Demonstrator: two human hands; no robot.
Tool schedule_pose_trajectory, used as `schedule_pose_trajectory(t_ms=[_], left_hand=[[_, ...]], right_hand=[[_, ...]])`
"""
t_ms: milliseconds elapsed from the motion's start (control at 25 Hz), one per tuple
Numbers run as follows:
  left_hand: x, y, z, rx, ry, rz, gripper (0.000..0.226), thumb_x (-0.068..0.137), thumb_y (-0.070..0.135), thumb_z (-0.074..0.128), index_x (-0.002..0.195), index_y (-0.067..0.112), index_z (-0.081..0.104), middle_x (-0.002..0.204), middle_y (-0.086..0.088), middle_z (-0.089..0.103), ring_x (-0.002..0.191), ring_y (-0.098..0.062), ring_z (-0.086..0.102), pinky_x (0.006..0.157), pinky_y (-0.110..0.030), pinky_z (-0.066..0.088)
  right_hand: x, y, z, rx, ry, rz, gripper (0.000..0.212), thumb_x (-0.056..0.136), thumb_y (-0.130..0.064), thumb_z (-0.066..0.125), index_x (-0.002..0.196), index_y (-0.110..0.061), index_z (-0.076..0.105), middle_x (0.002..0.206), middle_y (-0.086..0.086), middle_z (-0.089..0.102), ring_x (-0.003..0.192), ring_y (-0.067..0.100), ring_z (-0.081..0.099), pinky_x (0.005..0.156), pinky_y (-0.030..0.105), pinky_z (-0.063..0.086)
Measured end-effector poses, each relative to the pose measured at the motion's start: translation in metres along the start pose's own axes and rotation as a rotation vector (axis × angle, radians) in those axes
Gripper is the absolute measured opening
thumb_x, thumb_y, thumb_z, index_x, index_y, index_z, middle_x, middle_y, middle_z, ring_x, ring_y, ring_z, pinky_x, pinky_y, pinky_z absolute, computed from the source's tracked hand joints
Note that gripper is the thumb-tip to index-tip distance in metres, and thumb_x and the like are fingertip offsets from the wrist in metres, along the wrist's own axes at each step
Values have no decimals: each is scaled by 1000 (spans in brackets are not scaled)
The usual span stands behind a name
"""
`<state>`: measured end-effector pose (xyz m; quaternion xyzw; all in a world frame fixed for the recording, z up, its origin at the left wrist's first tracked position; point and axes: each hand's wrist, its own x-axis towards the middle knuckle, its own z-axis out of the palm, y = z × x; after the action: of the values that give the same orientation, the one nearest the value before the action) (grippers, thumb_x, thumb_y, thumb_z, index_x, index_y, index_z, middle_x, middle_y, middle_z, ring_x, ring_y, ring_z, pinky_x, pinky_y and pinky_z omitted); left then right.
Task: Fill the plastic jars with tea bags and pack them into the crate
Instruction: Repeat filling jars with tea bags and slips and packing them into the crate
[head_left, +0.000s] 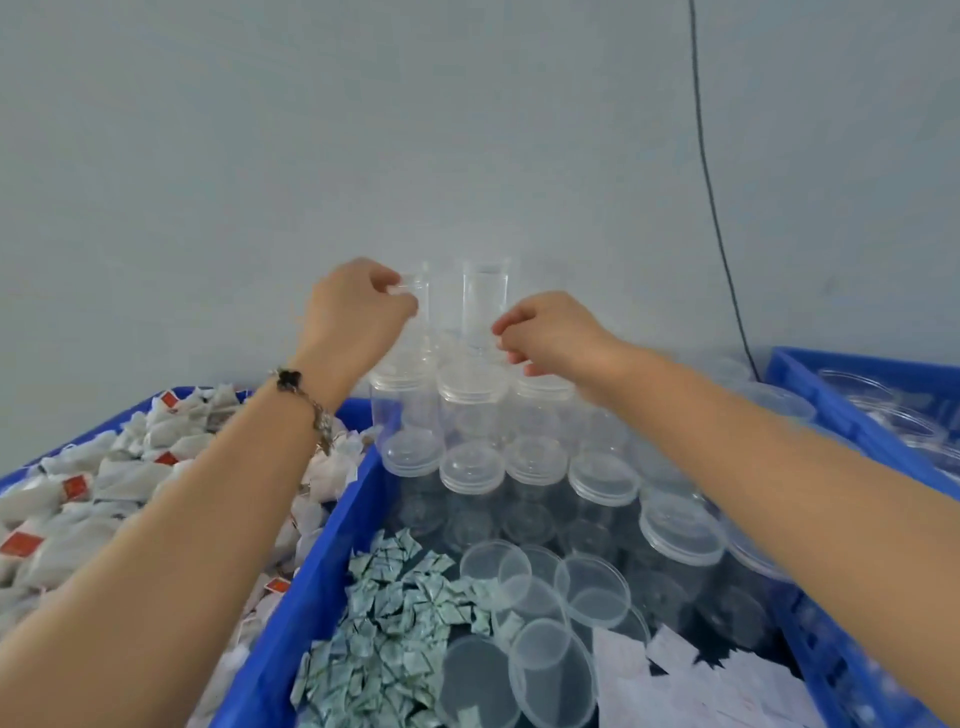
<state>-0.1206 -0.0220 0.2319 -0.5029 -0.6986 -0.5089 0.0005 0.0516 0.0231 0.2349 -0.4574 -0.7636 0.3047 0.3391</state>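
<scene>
The fingers of the left hand (358, 306) curl round a clear jar (418, 296) on the top tier of the stack at the far end of the middle crate (311, 577), pinching its upper part. The right hand (550, 332) has its fingers bent beside a second top jar (480, 301); whether they touch it I cannot tell. Both jars are see-through and blur into the wall. Lidded jars (472, 467) fill the crate's far half; loose lids (597, 592) and small packets (395, 623) lie at its near end. Tea bags (104, 493) heap in the left crate (10, 475), partly hidden by the forearm. A third crate (852, 415), cut off at the right edge, holds blurred clear things.
</scene>
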Motion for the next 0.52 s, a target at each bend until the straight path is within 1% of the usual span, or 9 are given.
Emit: schedule_pose_trajectory(t_ms=[40, 80, 120, 160, 200, 280, 320, 400, 520], left_hand=[[15, -7, -1, -21, 17, -72, 49, 82, 20, 67, 129, 11, 55, 126, -5, 58, 101, -15, 51, 79, -27, 36], [26, -16, 0, -28, -17, -153, 60, 82, 19, 68, 137, 8, 45, 132, -8, 52, 109, -19, 49, 80, -29, 35], [34, -24, 5, -32, -73, -224, 68, 83, 18, 69, 141, 5, 35, 138, -12, 46, 117, -24, 46, 80, -30, 33], [39, -32, 12, -40, -124, -280, 75, 83, 16, 69, 144, 3, 27, 141, -15, 41, 123, -28, 43, 81, -31, 32], [42, -41, 21, -51, -159, -318, 81, 83, 15, 70, 145, 2, 20, 143, -17, 38, 127, -31, 40, 82, -32, 32], [47, -56, 38, -67, -204, -349, 95, 80, 15, 73, 148, 3, 9, 145, -19, 35, 129, -34, 39, 85, -33, 33], [51, -61, 45, -81, -209, -351, 100, 78, 16, 76, 148, 4, 6, 145, -19, 35, 129, -34, 39, 87, -34, 33], [59, -69, 53, -128, -206, -331, 104, 75, 16, 79, 148, 7, 6, 146, -18, 34, 130, -34, 39, 88, -34, 33], [62, -68, 59, -173, -196, -276, 101, 72, 11, 78, 149, 10, 12, 147, -13, 34, 128, -29, 40, 88, -32, 33]], right_hand=[[12, 0, 4, 78, -6, 21, 13, 85, -4, 56, 93, -9, 65, 87, 6, 61, 83, 18, 58, 71, 29, 50], [24, 0, 10, 121, -35, 33, 20, 85, -4, 57, 103, -10, 63, 96, 7, 61, 88, 19, 58, 74, 29, 49], [35, 0, 19, 133, -75, 40, 35, 85, -5, 59, 120, -8, 57, 110, 8, 59, 99, 19, 57, 82, 30, 48], [45, 1, 30, 135, -114, 49, 52, 85, -7, 61, 135, -7, 46, 127, 8, 53, 113, 21, 53, 93, 31, 46], [54, 1, 41, 142, -148, 56, 65, 85, -7, 61, 144, -7, 34, 140, 8, 44, 124, 22, 46, 102, 34, 41], [68, 0, 61, 184, -197, 61, 79, 85, -6, 61, 150, -12, 16, 152, 8, 28, 136, 25, 34, 109, 34, 31], [73, -1, 67, 199, -216, 59, 84, 85, -4, 59, 151, -15, 9, 155, 8, 22, 138, 25, 29, 106, 30, 29], [81, -4, 77, 207, -236, 59, 89, 85, 0, 55, 152, -19, 1, 157, 7, 16, 141, 25, 24, 96, 26, 26], [84, -8, 84, 226, -215, 72, 88, 84, 7, 50, 152, -19, -1, 156, 8, 17, 140, 27, 25, 90, 26, 28]])
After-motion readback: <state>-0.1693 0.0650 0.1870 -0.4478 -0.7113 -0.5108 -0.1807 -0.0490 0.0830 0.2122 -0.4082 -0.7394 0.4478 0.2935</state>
